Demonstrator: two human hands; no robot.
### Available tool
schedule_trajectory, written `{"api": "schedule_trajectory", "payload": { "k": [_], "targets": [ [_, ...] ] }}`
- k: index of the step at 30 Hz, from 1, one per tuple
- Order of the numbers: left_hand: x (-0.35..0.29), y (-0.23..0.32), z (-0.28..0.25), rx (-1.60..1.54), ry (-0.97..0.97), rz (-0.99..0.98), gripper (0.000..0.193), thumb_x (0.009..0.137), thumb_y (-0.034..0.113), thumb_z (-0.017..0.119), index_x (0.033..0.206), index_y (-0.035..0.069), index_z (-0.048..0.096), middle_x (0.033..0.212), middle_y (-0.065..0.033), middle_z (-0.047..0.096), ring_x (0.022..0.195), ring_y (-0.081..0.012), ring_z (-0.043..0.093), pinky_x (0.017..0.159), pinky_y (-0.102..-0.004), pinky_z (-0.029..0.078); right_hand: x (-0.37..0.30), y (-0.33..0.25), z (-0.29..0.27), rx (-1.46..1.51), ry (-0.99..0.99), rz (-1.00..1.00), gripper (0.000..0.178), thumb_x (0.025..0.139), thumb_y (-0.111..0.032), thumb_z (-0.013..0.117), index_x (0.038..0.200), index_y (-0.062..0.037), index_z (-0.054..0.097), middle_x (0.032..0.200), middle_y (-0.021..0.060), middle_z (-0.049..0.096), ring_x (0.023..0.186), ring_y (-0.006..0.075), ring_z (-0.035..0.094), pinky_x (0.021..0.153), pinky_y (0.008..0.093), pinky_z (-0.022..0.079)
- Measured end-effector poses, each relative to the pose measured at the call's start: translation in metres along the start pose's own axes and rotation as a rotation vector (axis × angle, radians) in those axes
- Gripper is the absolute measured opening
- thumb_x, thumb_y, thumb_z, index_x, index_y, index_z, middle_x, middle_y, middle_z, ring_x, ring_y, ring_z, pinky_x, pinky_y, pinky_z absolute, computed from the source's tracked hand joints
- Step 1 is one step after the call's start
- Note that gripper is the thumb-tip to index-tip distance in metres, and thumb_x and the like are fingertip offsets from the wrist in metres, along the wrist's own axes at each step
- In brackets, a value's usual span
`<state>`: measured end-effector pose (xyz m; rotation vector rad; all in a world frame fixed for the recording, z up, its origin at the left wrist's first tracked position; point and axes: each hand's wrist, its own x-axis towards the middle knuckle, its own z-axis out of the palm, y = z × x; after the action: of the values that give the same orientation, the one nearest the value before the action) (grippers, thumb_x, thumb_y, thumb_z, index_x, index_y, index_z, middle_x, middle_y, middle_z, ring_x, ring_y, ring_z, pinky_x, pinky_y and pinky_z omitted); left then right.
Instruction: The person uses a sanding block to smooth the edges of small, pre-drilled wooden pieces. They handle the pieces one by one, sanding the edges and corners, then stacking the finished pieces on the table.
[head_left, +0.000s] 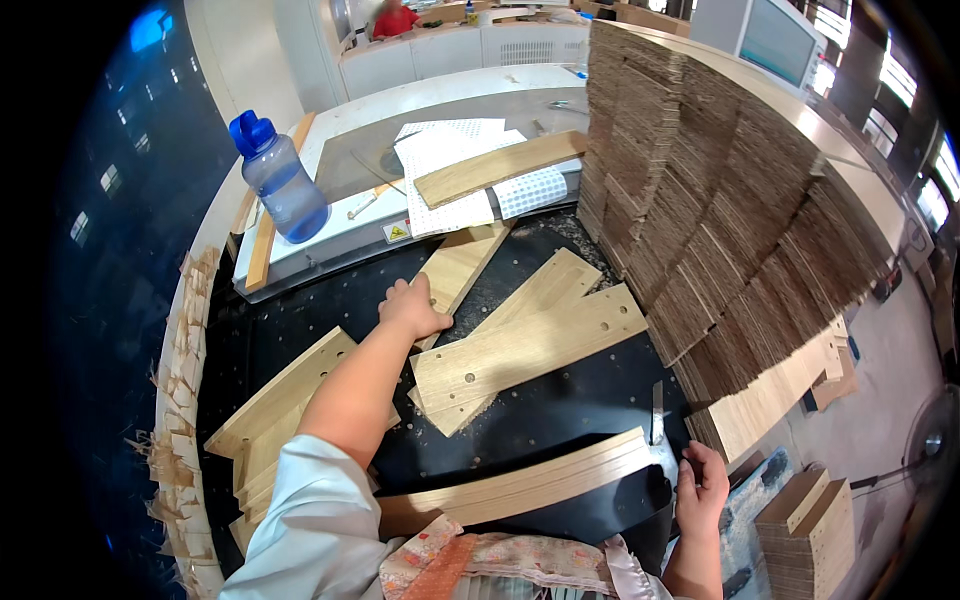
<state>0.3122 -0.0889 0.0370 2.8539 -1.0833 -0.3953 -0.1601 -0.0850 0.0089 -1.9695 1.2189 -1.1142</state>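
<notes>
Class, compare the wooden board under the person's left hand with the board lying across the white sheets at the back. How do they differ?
The near board lies on the black table, pale, touched by the left hand. The far board rests higher, on white sheets, untouched and looking darker. Both are long, flat wood.

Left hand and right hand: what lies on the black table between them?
In the head view, between the left hand and right hand lie overlapping drilled wooden boards, then bare black table.

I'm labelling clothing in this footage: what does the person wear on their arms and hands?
The left arm has a pale blue-grey sleeve rolled above the elbow. Left hand and right hand are bare: no gloves, no rings or watch visible. The right forearm is unsleeved.
</notes>
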Motion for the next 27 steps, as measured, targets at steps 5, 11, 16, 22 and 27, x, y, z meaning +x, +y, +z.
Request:
{"api": "schedule_trajectory", "payload": {
  "k": [5, 11, 16, 22, 27],
  "targets": [
    [-0.051, -0.005, -0.019, -0.078, 0.079, 0.066, 0.083, 0.059, 0.039, 0.078, 0.131, 0.010, 0.048, 0.126, -0.0194, 0.052, 0.121, -0.0360, 0.050, 0.098, -0.0476, 0.043, -0.007, -0.007, -0.013, 0.040, -0.046, 0.019, 0.026, 0.087, 0.004, 0.060, 0.112, -0.0001, 0.060, 0.098, 0.0074, 0.063, 0.077, 0.0106, 0.059, 0.067, 0.0227, 0.048],
    [-0.109, -0.017, -0.049, 0.017, 0.142, 0.136, 0.083, 0.056, 0.033, 0.079, 0.130, 0.011, 0.049, 0.124, -0.0182, 0.054, 0.118, -0.0360, 0.051, 0.098, -0.0437, 0.045, -0.018, -0.027, -0.031, 0.125, 0.053, -0.070, 0.026, 0.083, 0.005, 0.062, 0.109, -0.0002, 0.062, 0.093, 0.0079, 0.063, 0.068, 0.0110, 0.055, 0.061, 0.0233, 0.046],
    [-0.156, -0.046, -0.035, -0.085, 0.250, 0.244, 0.082, 0.056, 0.032, 0.079, 0.129, 0.010, 0.049, 0.118, -0.0182, 0.055, 0.113, -0.0364, 0.052, 0.097, -0.0417, 0.045, -0.029, -0.041, -0.036, 0.164, 0.016, -0.156, 0.027, 0.085, 0.005, 0.061, 0.112, -0.0012, 0.062, 0.093, 0.0055, 0.063, 0.071, 0.0084, 0.056, 0.062, 0.0218, 0.046],
    [-0.192, -0.046, -0.011, -0.243, 0.315, 0.419, 0.080, 0.057, 0.031, 0.079, 0.128, 0.008, 0.049, 0.116, -0.0186, 0.054, 0.113, -0.0372, 0.052, 0.098, -0.0418, 0.044, -0.038, -0.055, -0.042, 0.211, -0.023, -0.212, 0.027, 0.084, 0.003, 0.062, 0.110, -0.0015, 0.063, 0.094, 0.0068, 0.064, 0.072, 0.0104, 0.058, 0.062, 0.0229, 0.047],
    [-0.198, -0.026, -0.001, -0.155, 0.320, 0.441, 0.079, 0.056, 0.031, 0.078, 0.127, 0.010, 0.049, 0.118, -0.0157, 0.053, 0.114, -0.0348, 0.049, 0.098, -0.0416, 0.043, -0.044, -0.066, -0.047, 0.226, -0.031, -0.246, 0.027, 0.082, 0.002, 0.064, 0.108, -0.0020, 0.064, 0.092, 0.0094, 0.065, 0.070, 0.0148, 0.059, 0.061, 0.0254, 0.048]
  ]
}}
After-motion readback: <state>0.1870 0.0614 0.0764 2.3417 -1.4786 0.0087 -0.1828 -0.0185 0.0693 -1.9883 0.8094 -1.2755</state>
